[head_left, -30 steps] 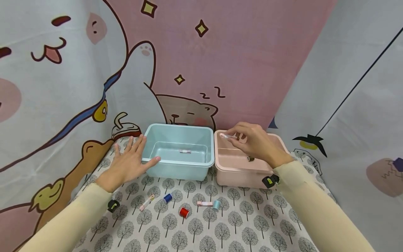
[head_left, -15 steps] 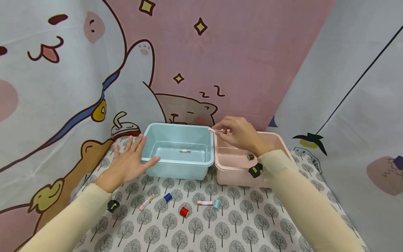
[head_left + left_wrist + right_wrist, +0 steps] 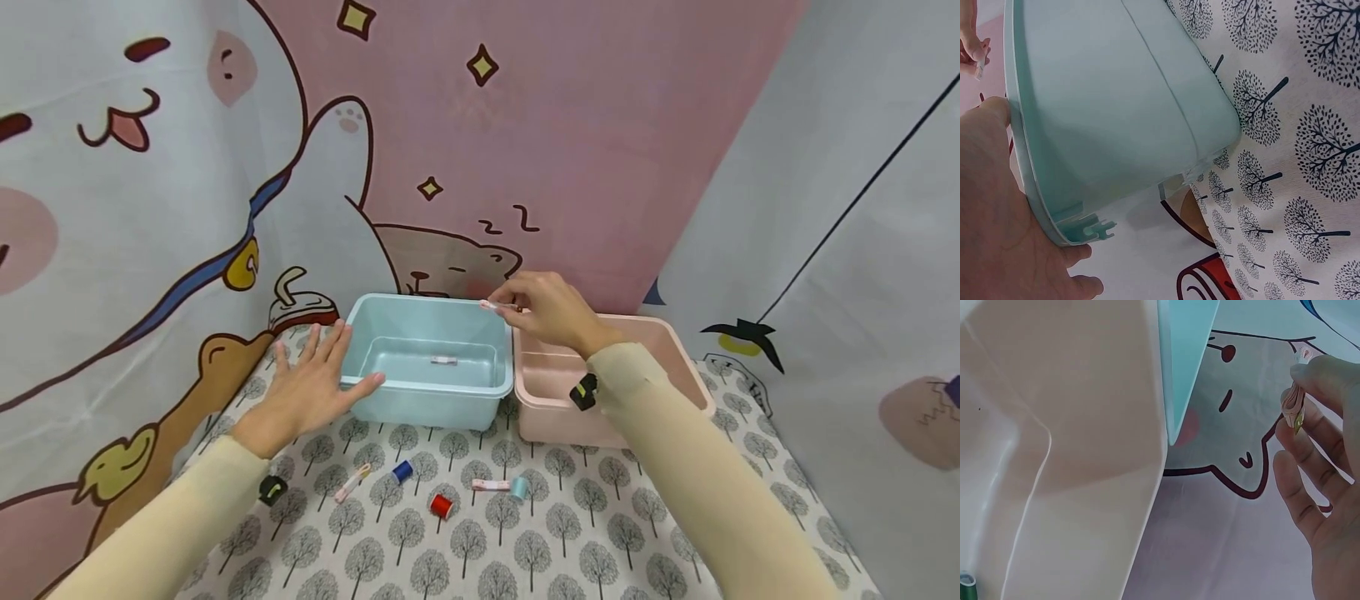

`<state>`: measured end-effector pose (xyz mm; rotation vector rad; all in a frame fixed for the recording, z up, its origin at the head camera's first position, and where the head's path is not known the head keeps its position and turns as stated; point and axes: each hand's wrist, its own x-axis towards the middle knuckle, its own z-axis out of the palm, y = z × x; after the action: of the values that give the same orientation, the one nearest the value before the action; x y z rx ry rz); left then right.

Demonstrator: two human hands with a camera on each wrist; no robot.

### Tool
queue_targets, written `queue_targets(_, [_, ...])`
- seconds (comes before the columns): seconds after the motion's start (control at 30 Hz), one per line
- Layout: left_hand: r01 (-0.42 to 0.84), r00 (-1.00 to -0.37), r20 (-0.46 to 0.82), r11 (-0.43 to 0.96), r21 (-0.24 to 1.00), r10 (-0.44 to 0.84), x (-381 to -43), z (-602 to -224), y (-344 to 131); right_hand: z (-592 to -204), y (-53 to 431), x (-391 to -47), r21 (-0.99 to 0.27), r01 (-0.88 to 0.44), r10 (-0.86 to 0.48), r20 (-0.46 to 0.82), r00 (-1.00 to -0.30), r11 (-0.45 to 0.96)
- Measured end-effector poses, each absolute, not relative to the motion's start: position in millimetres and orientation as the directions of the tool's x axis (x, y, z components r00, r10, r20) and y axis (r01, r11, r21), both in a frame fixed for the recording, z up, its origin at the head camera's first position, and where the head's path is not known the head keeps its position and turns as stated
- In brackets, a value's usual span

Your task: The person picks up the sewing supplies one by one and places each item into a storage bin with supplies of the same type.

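Note:
My right hand (image 3: 551, 312) pinches a small folded pink-and-white tape measure (image 3: 1294, 403) between thumb and fingers. It is raised above the back right corner of the light blue bin (image 3: 423, 408). A similar folded tape measure (image 3: 444, 361) lies on that bin's floor. My left hand (image 3: 303, 392) rests on the bin's left rim, its fingers spread; the left wrist view shows the thumb near the rim. To the right is the pink bin (image 3: 562, 425), partly hidden by my right forearm. A green thread spool (image 3: 967, 587) lies inside it.
On the tree-print cloth in front lie a blue thread spool (image 3: 402, 472), a red spool (image 3: 441, 506) and a light blue spool (image 3: 519, 488). Two more folded tape measures, one in the middle (image 3: 490, 485) and one at left (image 3: 352, 483), lie there. A printed curtain (image 3: 600, 167) hangs behind.
My right hand has moved left with the tape measure, from above the pink bin to the blue bin's back right corner. The left hand stays on the blue bin's rim.

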<state>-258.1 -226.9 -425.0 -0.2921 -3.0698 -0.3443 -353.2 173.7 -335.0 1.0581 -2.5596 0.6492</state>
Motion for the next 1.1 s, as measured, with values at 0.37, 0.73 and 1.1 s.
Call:
queue_targets(0.37, [0.193, -0.981, 0.055, 0.958, 0.213, 0.186, -261, -424, -228, -337, 156, -370, -0.297, -0.668, -0.570, 0.356, -0.741, 0.683])
queue_targets(0.73, [0.188, -0.982, 0.044, 0.957, 0.222, 0.183, -261, -424, -228, -341, 138, -383, -0.313, -0.618, -0.532, 0.321, -0.784, 0.722])
queue_targets(1.1, [0.191, -0.982, 0.056, 0.958, 0.214, 0.183, -261, -425, -229, -342, 132, -388, -0.319, -0.584, -0.509, 0.292, -0.810, 0.747])
